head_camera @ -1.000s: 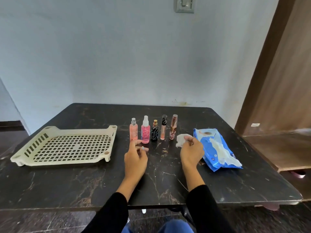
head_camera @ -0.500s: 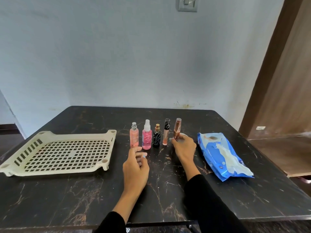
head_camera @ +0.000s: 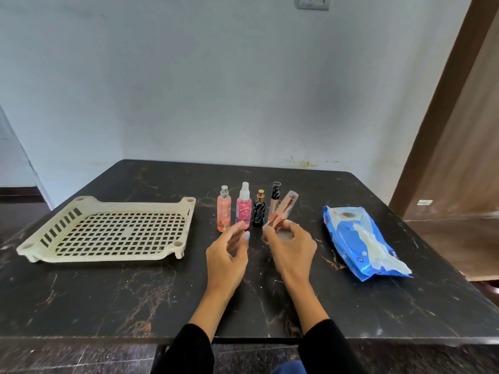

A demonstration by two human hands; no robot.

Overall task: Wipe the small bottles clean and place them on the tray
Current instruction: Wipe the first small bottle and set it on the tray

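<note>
A row of small bottles stands mid-table: an orange-pink spray bottle (head_camera: 223, 211), a pink spray bottle (head_camera: 244, 208), a short black bottle (head_camera: 259, 211) and a slim tube with a black cap (head_camera: 275, 201). My right hand (head_camera: 290, 245) grips the base of a rose-gold slim bottle (head_camera: 285, 210), lifted and tilted to the right, with a white wipe tucked in the same hand. My left hand (head_camera: 226, 255) hovers just left of it, fingers loosely curled, holding nothing. The cream slotted tray (head_camera: 40, 240) sits on the left with nothing in it.
A blue pack of wet wipes (head_camera: 361, 240) lies on the right of the dark marble table (head_camera: 108, 300), a wipe sticking out of its opening. A wall stands behind the table and a wooden door frame to the right.
My right hand moved from the wipe pack to the rightmost bottle, took hold of it and lifted it out of the row, tilted. My left hand rose slightly toward it.
</note>
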